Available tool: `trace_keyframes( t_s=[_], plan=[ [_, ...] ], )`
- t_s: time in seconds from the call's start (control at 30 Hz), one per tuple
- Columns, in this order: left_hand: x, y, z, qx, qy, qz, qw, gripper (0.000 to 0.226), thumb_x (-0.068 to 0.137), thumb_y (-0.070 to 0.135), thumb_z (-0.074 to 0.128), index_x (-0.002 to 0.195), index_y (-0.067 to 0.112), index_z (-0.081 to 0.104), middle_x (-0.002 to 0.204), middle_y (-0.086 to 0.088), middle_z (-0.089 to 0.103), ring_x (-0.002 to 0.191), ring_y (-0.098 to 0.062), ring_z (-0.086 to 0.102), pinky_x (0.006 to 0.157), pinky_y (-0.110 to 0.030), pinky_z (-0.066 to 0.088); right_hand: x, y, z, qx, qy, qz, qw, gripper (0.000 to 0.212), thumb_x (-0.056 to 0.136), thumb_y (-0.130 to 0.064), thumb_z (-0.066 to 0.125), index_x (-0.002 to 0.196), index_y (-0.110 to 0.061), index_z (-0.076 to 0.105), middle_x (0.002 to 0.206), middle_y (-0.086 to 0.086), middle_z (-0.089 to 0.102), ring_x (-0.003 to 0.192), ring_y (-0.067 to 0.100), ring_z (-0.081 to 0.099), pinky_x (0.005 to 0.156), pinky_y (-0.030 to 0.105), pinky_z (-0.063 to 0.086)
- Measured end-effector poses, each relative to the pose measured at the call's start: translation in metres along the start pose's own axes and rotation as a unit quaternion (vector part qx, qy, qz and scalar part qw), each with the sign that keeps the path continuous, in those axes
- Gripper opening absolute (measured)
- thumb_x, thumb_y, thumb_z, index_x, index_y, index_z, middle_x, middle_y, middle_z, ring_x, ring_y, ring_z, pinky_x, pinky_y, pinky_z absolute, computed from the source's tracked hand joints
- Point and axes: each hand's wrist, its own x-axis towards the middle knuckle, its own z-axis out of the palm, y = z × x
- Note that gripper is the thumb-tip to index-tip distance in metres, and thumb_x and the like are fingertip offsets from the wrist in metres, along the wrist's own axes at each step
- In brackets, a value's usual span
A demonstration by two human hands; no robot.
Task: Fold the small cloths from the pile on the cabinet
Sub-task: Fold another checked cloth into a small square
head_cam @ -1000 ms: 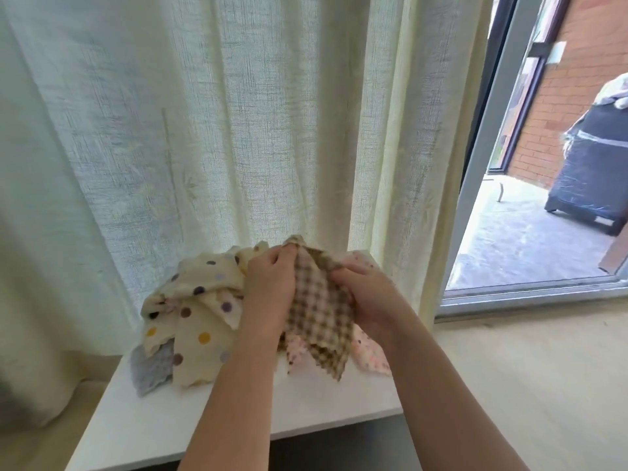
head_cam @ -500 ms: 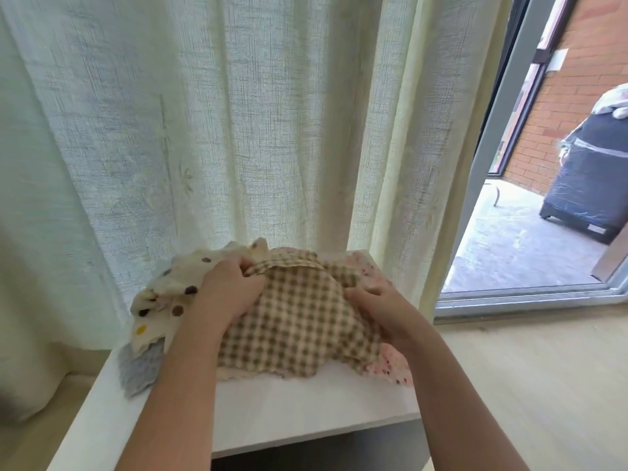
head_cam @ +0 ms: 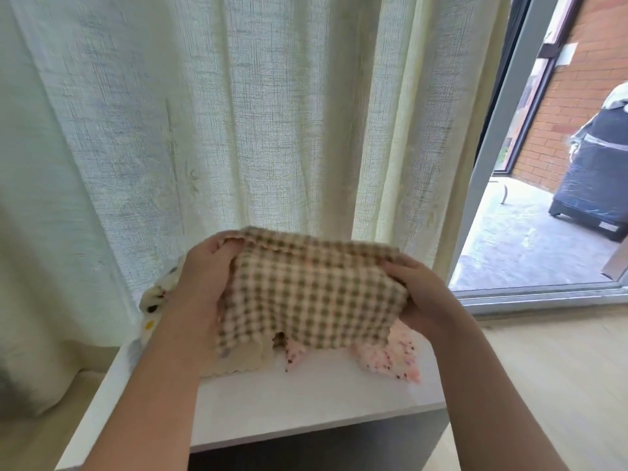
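A brown-and-cream checked cloth (head_cam: 312, 290) is stretched out between both hands above the pile. My left hand (head_cam: 204, 277) grips its upper left corner and my right hand (head_cam: 418, 294) grips its right edge. Under it on the white cabinet top (head_cam: 306, 402) lie a cream cloth with coloured dots (head_cam: 159, 297), mostly hidden behind my left arm, a cream scalloped cloth (head_cam: 238, 362) and a pink speckled cloth (head_cam: 394, 358).
A pale green curtain (head_cam: 238, 113) hangs right behind the cabinet. To the right a glass door frame (head_cam: 499, 147) opens on a patio with a wrapped dark object (head_cam: 598, 178). Light wooden floor (head_cam: 560, 385) lies right of the cabinet.
The checked cloth was bunched between my hands; both hands have pulled apart and lifted, spreading it wide and flat above the pile.
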Motion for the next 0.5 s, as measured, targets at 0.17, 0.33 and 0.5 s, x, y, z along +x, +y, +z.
trace_keyframes(
  t_s=[0.17, 0.33, 0.5],
  plan=[
    [-0.007, 0.016, -0.025, -0.074, -0.153, 0.122, 0.978, 0.058, 0.093, -0.01, 0.035, 0.06, 0.024, 0.068, 0.075, -0.002, 0.064, 0.068, -0.012, 0.06, 0.062, -0.02, 0.052, -0.016, -0.02, -0.002, -0.043, -0.09, -0.139, 0.985, 0.058, 0.088, 0.015, 0.039, 0.054, -0.02, 0.071, 0.061, 0.015, 0.061, 0.058, 0.025, 0.058, 0.051, 0.023, 0.046],
    [-0.014, 0.011, -0.017, 0.015, -0.132, 0.158, 0.978, 0.056, 0.095, -0.012, 0.033, 0.077, 0.028, 0.069, 0.066, 0.013, 0.064, 0.056, 0.001, 0.056, 0.051, -0.009, 0.043, -0.015, -0.022, -0.008, -0.107, -0.041, -0.192, 0.975, 0.06, 0.084, 0.017, 0.034, 0.066, -0.025, 0.073, 0.075, 0.002, 0.067, 0.074, 0.022, 0.058, 0.061, 0.029, 0.046],
    [-0.016, 0.012, -0.014, -0.044, -0.151, 0.191, 0.969, 0.028, 0.092, 0.02, 0.056, 0.073, 0.03, 0.074, 0.071, 0.015, 0.068, 0.058, 0.003, 0.058, 0.053, -0.008, 0.044, -0.019, -0.025, -0.009, -0.081, -0.003, -0.196, 0.977, 0.04, 0.096, 0.004, 0.046, 0.1, -0.025, 0.073, 0.078, 0.001, 0.071, 0.07, 0.013, 0.066, 0.06, 0.025, 0.055]
  ],
)
